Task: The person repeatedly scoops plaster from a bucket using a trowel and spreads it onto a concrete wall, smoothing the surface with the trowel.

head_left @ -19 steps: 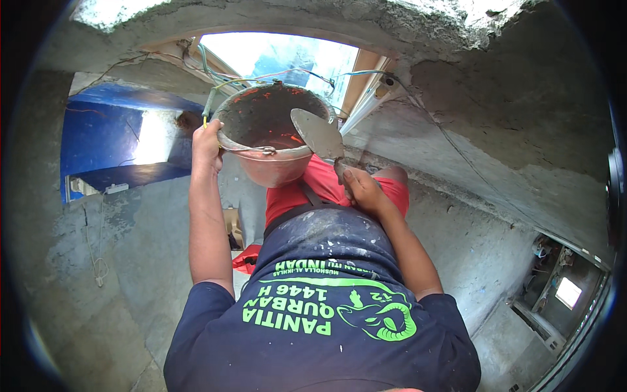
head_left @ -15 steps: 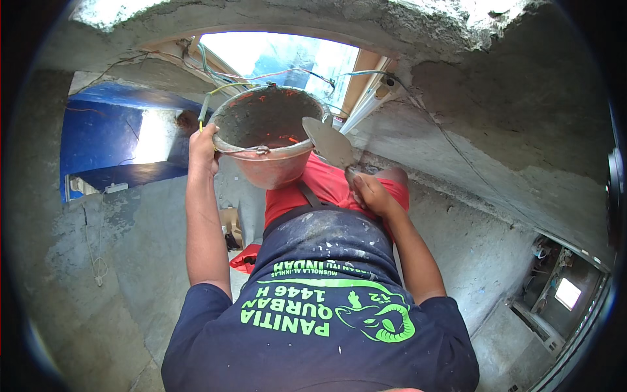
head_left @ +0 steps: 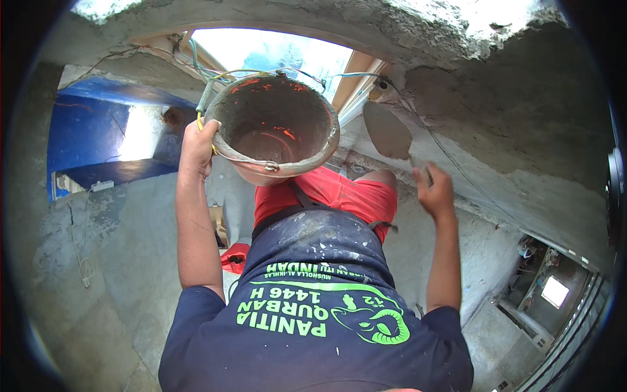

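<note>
My left hand [head_left: 199, 144] grips the left rim of an orange bucket [head_left: 251, 170], tilted so its inside shows, coated with grey mortar and orange streaks; little or no loose material is visible in it. A wire handle lies along its near rim, and yellow and green wires hang by my fingers. My right hand [head_left: 433, 189], slightly blurred, is closed on the handle of a trowel [head_left: 386, 130], whose wide blade points up to the right of the bucket, apart from it, with a grey surface.
A rough concrete edge [head_left: 470, 26] crosses overhead, with loose wires and a wood-framed bright opening [head_left: 349, 75]. A blue recess [head_left: 85, 130] is at left. Grey plastered walls [head_left: 117, 261] surround me. A barred opening [head_left: 555, 294] is at lower right. A red object [head_left: 235, 258] lies below.
My right hand and the trowel have swung right, away from the bucket. The bucket has moved slightly up and tilted, showing more of its inside.
</note>
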The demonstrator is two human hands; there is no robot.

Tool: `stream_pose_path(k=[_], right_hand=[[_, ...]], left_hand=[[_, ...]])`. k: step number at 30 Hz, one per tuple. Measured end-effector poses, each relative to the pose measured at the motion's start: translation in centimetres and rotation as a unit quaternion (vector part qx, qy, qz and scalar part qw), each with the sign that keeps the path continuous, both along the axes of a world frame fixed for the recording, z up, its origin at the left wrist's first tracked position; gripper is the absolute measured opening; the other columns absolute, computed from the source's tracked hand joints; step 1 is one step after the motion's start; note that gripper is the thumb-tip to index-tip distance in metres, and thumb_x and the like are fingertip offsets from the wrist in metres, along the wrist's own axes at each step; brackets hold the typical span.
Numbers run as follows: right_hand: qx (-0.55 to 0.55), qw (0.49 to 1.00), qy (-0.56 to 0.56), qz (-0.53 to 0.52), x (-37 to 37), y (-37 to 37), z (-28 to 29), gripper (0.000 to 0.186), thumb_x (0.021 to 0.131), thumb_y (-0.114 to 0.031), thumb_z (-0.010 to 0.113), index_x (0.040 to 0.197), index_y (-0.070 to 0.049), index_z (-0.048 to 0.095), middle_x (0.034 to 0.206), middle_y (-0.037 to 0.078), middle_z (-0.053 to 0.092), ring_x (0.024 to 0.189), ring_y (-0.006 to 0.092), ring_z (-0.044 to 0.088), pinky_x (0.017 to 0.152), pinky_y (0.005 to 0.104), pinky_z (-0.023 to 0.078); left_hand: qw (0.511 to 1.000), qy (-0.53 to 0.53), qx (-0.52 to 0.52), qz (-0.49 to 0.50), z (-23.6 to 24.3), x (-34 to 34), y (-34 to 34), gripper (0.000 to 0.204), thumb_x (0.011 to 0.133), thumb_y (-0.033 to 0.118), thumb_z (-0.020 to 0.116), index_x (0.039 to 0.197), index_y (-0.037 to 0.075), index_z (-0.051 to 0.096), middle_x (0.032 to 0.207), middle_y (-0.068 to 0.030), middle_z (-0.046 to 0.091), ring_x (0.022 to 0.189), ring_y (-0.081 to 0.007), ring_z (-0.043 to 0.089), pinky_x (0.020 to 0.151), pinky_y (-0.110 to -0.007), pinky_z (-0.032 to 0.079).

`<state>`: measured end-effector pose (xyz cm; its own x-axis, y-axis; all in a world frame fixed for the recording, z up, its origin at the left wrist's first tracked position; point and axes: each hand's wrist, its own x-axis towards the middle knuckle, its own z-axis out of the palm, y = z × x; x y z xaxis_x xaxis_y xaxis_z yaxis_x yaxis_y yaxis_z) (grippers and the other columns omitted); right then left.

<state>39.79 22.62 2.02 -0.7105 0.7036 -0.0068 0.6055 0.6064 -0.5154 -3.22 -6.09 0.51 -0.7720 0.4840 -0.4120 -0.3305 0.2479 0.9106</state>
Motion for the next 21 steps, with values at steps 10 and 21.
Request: stream_pose_path(k=[10,21], right_hand=[[0.239,0.920,-0.170,0.260,-4.5,2.1,5.9,0.038,0.092,-0.039,0.071,0.118,-0.011,0.069,0.088,0.009,0.070,0.073,0.0294,0.072,0.059,0.0407,0.055],[-0.319,0.907,-0.068,0.266,-3.9,1.1,10.8,0.034,0.091,-0.022,0.075,0.117,0.000,0.074,0.069,0.008,0.065,0.060,0.0142,0.059,0.055,0.0316,0.047]], left_hand=[[0.988,0.147,0.021,-0.032,3.4,5.8,3.8,0.019,0.090,0.009,0.058,0.096,-0.005,0.070,0.080,-0.0014,0.066,0.072,-0.0094,0.057,0.069,-0.030,0.048],[0.980,0.179,-0.034,-0.082,3.7,5.7,5.7,0.024,0.087,0.016,0.059,0.092,-0.007,0.068,0.075,-0.0076,0.066,0.072,-0.0135,0.059,0.070,-0.034,0.050]])
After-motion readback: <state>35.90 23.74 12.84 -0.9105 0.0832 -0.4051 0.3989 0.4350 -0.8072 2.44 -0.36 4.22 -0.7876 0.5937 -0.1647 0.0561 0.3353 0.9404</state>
